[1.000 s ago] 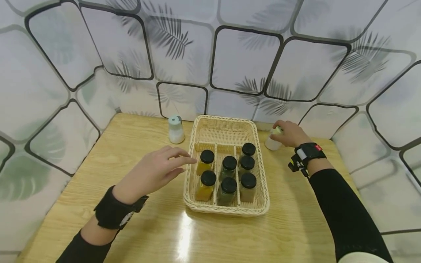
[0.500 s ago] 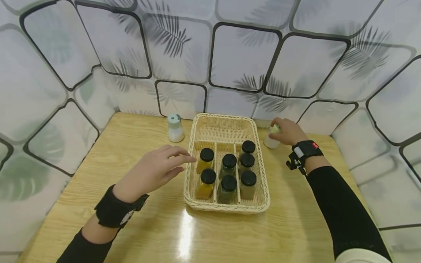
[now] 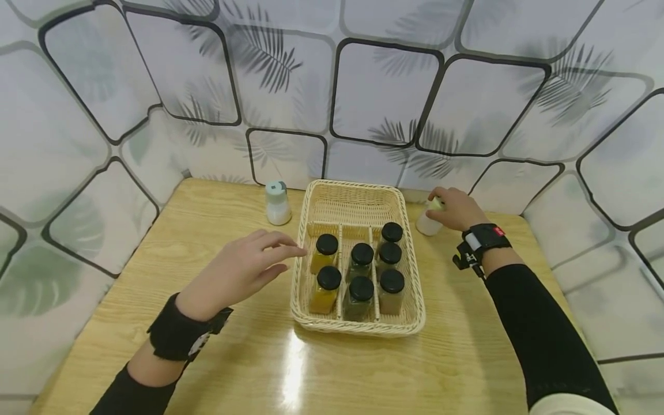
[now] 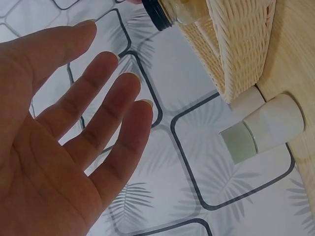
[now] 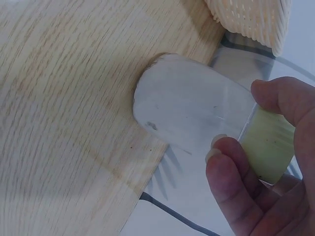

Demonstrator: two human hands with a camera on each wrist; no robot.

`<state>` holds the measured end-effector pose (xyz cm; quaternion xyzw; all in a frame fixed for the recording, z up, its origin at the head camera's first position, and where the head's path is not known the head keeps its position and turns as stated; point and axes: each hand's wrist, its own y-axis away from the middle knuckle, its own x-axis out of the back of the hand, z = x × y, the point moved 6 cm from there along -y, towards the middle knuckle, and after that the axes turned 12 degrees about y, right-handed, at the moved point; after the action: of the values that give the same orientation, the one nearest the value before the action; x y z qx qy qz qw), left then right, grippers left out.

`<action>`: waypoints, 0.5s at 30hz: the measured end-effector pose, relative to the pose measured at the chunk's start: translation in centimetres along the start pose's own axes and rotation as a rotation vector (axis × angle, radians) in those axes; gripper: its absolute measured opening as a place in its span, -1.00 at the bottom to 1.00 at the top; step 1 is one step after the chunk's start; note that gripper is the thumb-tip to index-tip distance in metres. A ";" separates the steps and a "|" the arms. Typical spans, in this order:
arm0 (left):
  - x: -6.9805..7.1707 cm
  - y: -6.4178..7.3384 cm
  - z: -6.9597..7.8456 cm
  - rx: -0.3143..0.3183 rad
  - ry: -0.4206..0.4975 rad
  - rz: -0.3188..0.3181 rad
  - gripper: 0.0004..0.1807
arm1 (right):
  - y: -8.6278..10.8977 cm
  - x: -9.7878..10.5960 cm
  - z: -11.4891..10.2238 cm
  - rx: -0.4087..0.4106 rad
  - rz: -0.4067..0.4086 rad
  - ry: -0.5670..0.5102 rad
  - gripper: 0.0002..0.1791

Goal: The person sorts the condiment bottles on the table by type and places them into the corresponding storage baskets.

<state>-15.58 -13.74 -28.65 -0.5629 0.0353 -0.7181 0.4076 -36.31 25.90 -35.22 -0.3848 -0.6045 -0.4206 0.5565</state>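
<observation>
My right hand (image 3: 456, 208) pinches the yellow-green lid of a seasoning shaker (image 5: 187, 105) between thumb and fingers. White contents show through the clear body, and its base rests on the table right of the basket. My left hand (image 3: 254, 262) hovers by the left rim of the wicker basket (image 3: 358, 329), fingers apart and loosely bent, with nothing in them. In the left wrist view the palm (image 4: 44, 172) is bare. Several black-lidded spice jars (image 3: 360, 294) stand in the basket's three front compartments, holding yellow, dark green and brownish spices.
Another shaker with a pale blue-green lid (image 3: 277, 203) stands behind the left hand, left of the basket. A patterned wall covering (image 3: 386, 92) encloses the wooden table (image 3: 249, 369) at the back and sides. The basket's wide rear compartment (image 3: 355, 207) holds no jars.
</observation>
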 end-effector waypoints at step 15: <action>0.6 0.0 0.3 -0.007 -0.011 0.013 -0.46 | 0.7 1.1 -0.6 0.033 0.056 0.002 -0.60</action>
<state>-15.31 -14.02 -28.08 -0.5683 0.0393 -0.7122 0.4103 -35.52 25.56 -34.05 -0.3921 -0.5998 -0.3951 0.5748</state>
